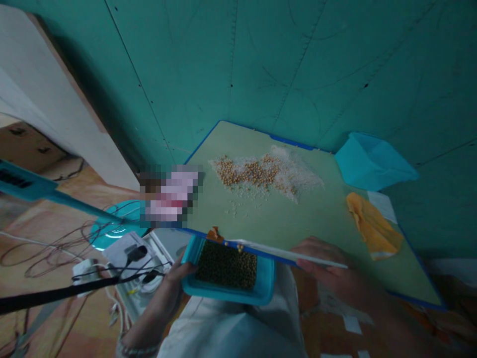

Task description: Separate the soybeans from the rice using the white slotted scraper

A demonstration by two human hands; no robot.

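Note:
My left hand [174,278] grips the left edge of a teal rectangular tray [265,286] full of dark green grains, held just under the near edge of a pale green board [316,209]. A few yellow beans sit at the board's edge above the tray. My right hand [328,276] is closed on a thin white card [298,254] lying flat along that near edge. A heap of yellow beans mixed with white rice [261,174] lies further back on the board.
A teal paper container [372,159] and an orange cloth [374,228] rest on the board's right side. At left are a teal fan stand [108,231], tangled cables and a white power strip [130,253]. A teal wall rises behind.

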